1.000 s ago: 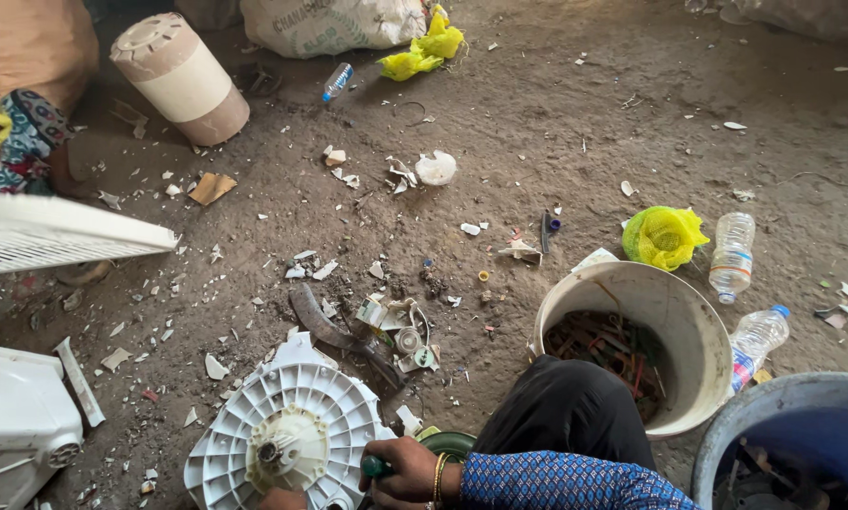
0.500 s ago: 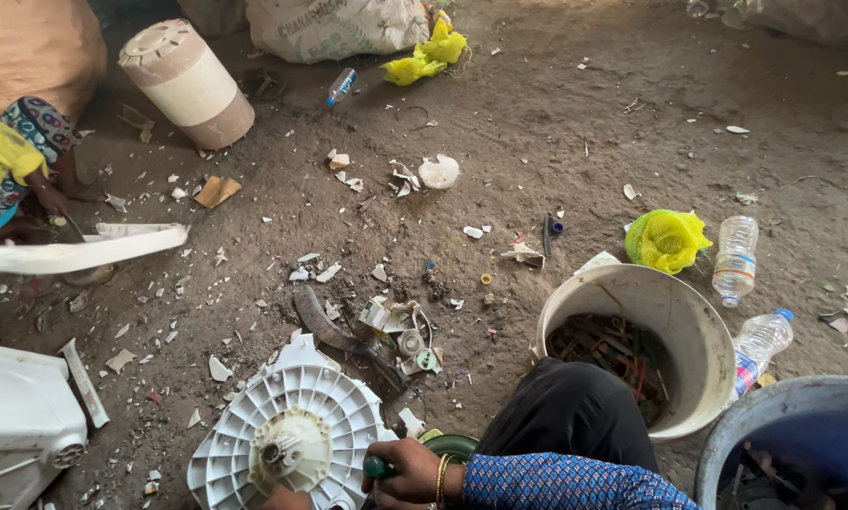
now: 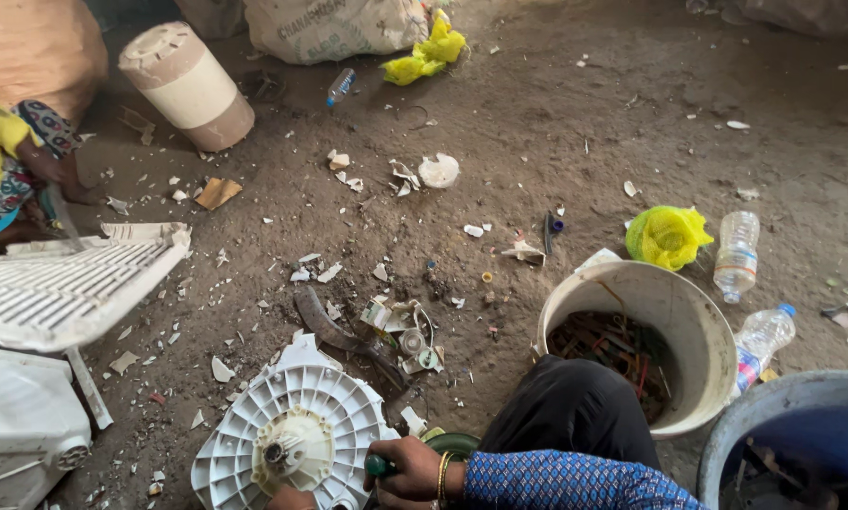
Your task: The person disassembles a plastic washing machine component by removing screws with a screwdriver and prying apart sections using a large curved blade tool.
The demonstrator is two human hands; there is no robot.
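Note:
A white ribbed round plastic part (image 3: 292, 439) lies on the dirt floor at the bottom of the view. My right hand (image 3: 410, 469), in a blue patterned sleeve with a gold bangle, is closed on a green-handled tool (image 3: 380, 465) at the part's right edge. Only a sliver of my left hand (image 3: 292, 499) shows at the bottom edge, against the part's hub; its fingers are hidden. My black-clad knee (image 3: 575, 406) is just right of the hands.
A cream bucket (image 3: 703, 321) of scrap and a blue tub (image 3: 792, 411) stand at the right, near two plastic bottles (image 3: 736, 250) and a yellow bag (image 3: 668, 236). At left, another person (image 3: 8, 161) holds a white grille panel (image 3: 65, 293). A cream drum (image 3: 186, 85) lies behind.
The white grille panel at left has tilted down and swung toward the middle. My right hand stays on the green-handled tool by the round part.

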